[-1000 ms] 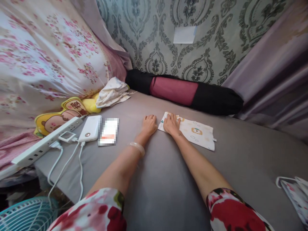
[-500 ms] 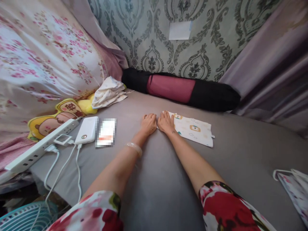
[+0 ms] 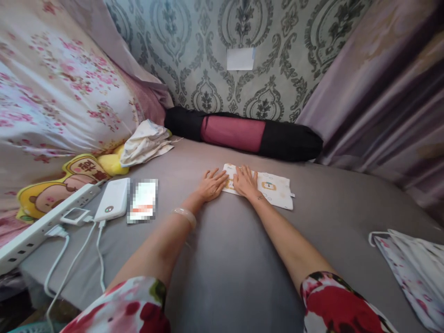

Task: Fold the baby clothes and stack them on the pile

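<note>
A white printed cloth (image 3: 274,187), with small orange and grey pictures and a little tag on its right edge, lies folded flat on the grey sheet (image 3: 222,249). My right hand (image 3: 246,181) rests palm down on the cloth, its fingers spread and pointing away from me. Touching the cloth's left end is my left hand (image 3: 212,185), fingers stretched out and apart. A pale bangle circles the left wrist. Neither hand grips anything, though the palms hide part of the cloth.
At left lie a power strip (image 3: 52,222) with cables, a white power bank (image 3: 113,199) and a blurred-out phone (image 3: 143,201). Behind are a crumpled cloth (image 3: 147,141), a yellow cushion (image 3: 62,180) and a long black-and-red bag (image 3: 232,134). Folded floral fabric (image 3: 409,273) sits at right.
My left hand has opened from bent fingers to a flat, outstretched hand. The right hand now lies further along the cloth, uncovering its left end. The whole view has shifted slightly.
</note>
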The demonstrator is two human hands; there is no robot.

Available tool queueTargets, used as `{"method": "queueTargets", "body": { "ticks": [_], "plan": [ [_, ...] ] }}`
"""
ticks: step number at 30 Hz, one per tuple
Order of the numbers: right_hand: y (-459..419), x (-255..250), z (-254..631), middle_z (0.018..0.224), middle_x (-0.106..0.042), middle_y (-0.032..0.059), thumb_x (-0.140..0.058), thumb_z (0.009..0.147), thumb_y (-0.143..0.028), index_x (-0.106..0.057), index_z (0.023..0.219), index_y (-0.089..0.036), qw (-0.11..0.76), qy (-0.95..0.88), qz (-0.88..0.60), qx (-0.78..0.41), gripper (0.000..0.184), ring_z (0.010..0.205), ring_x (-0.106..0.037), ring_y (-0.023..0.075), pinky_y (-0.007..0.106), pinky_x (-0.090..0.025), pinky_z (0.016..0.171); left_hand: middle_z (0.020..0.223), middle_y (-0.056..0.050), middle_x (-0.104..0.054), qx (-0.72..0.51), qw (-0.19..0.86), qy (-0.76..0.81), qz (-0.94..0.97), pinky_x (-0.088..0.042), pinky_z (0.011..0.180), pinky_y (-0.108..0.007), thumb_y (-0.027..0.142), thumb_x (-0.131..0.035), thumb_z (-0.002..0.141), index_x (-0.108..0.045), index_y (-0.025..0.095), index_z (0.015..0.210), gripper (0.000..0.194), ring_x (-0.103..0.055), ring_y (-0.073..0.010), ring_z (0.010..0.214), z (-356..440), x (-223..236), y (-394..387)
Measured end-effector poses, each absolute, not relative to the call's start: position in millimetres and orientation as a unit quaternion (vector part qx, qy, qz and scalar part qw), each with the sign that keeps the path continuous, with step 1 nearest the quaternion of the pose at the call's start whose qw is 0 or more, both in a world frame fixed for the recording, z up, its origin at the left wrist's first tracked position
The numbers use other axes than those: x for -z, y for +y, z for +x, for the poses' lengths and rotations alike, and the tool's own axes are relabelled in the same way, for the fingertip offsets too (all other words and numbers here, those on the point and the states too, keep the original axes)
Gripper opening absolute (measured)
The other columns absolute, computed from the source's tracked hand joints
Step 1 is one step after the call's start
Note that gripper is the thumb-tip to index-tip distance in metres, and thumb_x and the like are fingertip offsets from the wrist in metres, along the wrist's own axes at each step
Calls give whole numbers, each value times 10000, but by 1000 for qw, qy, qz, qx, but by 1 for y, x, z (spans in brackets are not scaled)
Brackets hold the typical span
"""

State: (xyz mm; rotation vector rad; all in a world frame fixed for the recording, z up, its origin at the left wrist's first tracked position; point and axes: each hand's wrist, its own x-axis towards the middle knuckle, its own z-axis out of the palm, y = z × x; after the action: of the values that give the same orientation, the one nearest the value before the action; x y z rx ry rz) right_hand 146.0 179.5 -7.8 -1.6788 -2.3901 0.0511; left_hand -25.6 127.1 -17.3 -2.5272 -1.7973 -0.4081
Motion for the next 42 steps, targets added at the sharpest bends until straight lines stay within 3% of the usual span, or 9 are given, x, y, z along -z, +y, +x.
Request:
{"method": "queueTargets", "body": {
  "ticks": [19, 42],
  "plan": [
    [175, 11, 158, 1573, -281, 111, -219, 1000, -377, -346, 1490, -168, 112, -801, -584, -67, 547, 1443, -217, 265, 545, -127, 1152, 1536, 0, -383, 97, 6, -568, -817, -189, 1151, -508, 396, -245, 999, -434, 315, 1438, 484, -269, -271, 1435, -29, 26, 135],
    [166, 20, 201, 1563, -308, 114, -255, 995, -391, -381, 1476, -178, 133, -759, -638, -21, 541, 1452, -195, 266, 517, -92, 1160, 1529, 0, -395, 93, 10, -571, -815, -210, 1140, -502, 419, -226, 987, -432, 332, 1440, 505, -281, -265, 1430, -30, 27, 135]
  ]
}}
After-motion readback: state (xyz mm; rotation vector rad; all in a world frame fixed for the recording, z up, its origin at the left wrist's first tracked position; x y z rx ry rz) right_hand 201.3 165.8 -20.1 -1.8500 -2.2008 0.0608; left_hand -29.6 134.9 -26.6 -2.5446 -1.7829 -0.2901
